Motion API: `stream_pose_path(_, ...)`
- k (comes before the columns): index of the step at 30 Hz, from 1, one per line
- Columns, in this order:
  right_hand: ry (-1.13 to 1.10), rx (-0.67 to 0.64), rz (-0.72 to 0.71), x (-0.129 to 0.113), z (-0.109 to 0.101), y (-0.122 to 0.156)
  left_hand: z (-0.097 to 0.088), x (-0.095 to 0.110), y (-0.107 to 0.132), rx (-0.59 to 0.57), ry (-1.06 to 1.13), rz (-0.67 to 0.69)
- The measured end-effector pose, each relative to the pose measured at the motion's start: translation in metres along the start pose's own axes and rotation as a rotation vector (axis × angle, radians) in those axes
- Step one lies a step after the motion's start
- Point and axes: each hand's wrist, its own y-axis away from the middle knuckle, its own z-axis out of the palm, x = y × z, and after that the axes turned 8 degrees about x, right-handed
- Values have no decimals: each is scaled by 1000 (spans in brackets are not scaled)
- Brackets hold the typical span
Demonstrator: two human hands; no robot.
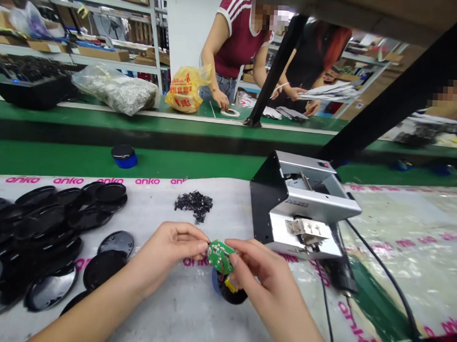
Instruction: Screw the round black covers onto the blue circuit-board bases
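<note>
green, rounded, populated circuit board (219, 255), held tilted over a round black-and-blue case (234, 297)

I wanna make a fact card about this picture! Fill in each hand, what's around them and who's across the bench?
Left hand: fingertips pinched at the edge of a green circuit board
Right hand: holding the board's other side
Under the board: round black-and-blue case, partly hidden
Left side: many round black covers
Beyond the hands: pile of small black pieces
Right side: silver-and-black machine
Across the bench: person in a dark red top; person in black
</note>
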Motion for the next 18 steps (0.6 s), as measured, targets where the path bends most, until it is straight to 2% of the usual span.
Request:
stream_pose_path(2, -50, 31, -3, 1, 2, 3, 1, -4, 2, -31, 311, -149)
stream_pose_path(4, -95, 66, -8, 1, 4, 5, 1, -9, 2, -33, 422, -217)
stream_pose_path(10, -190, 140, 2, 2, 11, 7, 0, -15, -1, -68, 475, -287)
stream_pose_path(18, -160, 170, -23, 3, 12, 10, 3, -13, 2, -74, 380, -203)
